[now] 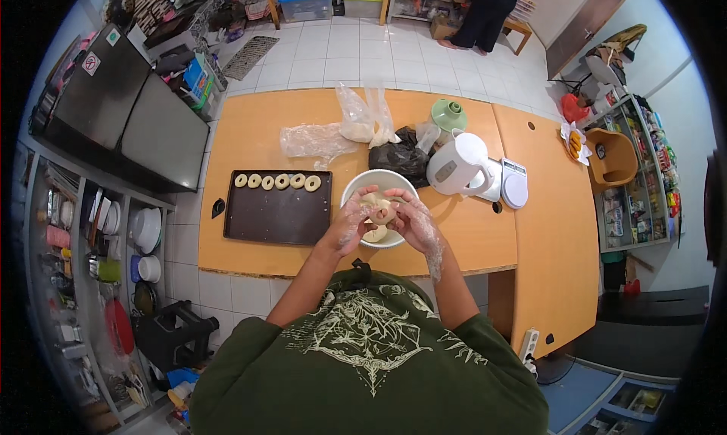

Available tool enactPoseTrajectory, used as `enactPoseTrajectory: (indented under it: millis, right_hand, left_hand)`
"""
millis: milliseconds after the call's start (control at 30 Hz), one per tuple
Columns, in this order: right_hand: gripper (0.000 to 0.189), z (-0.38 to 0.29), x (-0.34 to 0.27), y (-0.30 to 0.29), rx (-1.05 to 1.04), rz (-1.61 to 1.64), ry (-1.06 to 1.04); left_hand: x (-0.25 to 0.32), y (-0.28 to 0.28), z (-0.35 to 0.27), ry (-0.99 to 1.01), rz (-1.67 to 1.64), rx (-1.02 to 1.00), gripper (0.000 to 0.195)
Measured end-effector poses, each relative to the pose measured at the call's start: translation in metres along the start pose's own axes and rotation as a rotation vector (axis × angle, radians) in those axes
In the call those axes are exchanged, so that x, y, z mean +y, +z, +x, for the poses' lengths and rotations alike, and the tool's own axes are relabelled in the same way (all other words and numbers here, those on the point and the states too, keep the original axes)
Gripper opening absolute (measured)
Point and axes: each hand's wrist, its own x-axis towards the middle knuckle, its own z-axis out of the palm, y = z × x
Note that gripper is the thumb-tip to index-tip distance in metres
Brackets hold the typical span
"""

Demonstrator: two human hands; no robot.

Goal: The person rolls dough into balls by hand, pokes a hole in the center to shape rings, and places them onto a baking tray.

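Observation:
Above a white bowl, both floured hands hold one piece of pale dough between them. My left hand grips its left side, and my right hand grips its right side. The piece seems to have a hole, partly covered by my fingers. More dough lies inside the bowl, below the hands. To the left is a dark baking tray, with a row of several dough rings along its far edge.
Behind the bowl lie a black plastic bag and clear floury bags. A white electric kettle, a green-lidded container and a kitchen scale stand at the right. A person stands beyond the table.

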Motion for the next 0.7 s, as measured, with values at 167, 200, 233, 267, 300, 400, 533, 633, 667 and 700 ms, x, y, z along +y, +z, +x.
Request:
enactPoseTrajectory:
  millis: [167, 200, 233, 267, 300, 400, 533, 633, 667, 700]
  right_hand:
    - [0.029, 0.0, 0.005, 0.011, 0.163, -0.237, -0.133]
    - [0.028, 0.003, 0.007, 0.006, 0.19, -0.269, -0.063]
    - [0.028, 0.005, 0.01, 0.002, 0.218, -0.3, 0.007]
    - [0.028, 0.006, 0.013, -0.001, 0.218, -0.3, 0.005]
    - [0.025, 0.007, 0.015, -0.003, 0.208, -0.298, 0.064]
    - [0.02, 0.01, 0.021, -0.007, 0.205, -0.277, 0.091]
    - [0.015, 0.01, 0.024, -0.008, 0.169, -0.004, -0.066]
    - [0.014, 0.009, 0.019, -0.003, 0.17, 0.045, -0.093]
    - [0.014, 0.01, 0.02, -0.005, 0.171, 0.045, -0.093]
    - [0.015, 0.012, 0.021, -0.006, 0.148, 0.056, -0.094]
  left_hand:
    - [0.001, -0.001, 0.0, 0.038, -0.235, 0.067, 0.041]
    - [0.0, -0.002, 0.001, 0.038, -0.234, 0.066, 0.041]
    - [-0.002, -0.004, 0.002, 0.048, -0.256, 0.05, 0.04]
    - [-0.003, -0.005, 0.003, 0.058, -0.277, 0.035, 0.038]
    - [-0.005, -0.006, 0.004, 0.059, -0.277, 0.035, 0.038]
    - [-0.007, -0.007, 0.006, 0.025, -0.261, 0.076, 0.035]
    - [-0.008, -0.005, 0.008, 0.064, -0.053, 0.151, 0.034]
    - [-0.007, -0.002, 0.007, 0.035, 0.015, 0.167, 0.035]
    - [-0.006, 0.0, 0.007, -0.001, 0.054, 0.192, 0.034]
    - [-0.005, 0.004, 0.007, -0.001, 0.054, 0.191, 0.034]
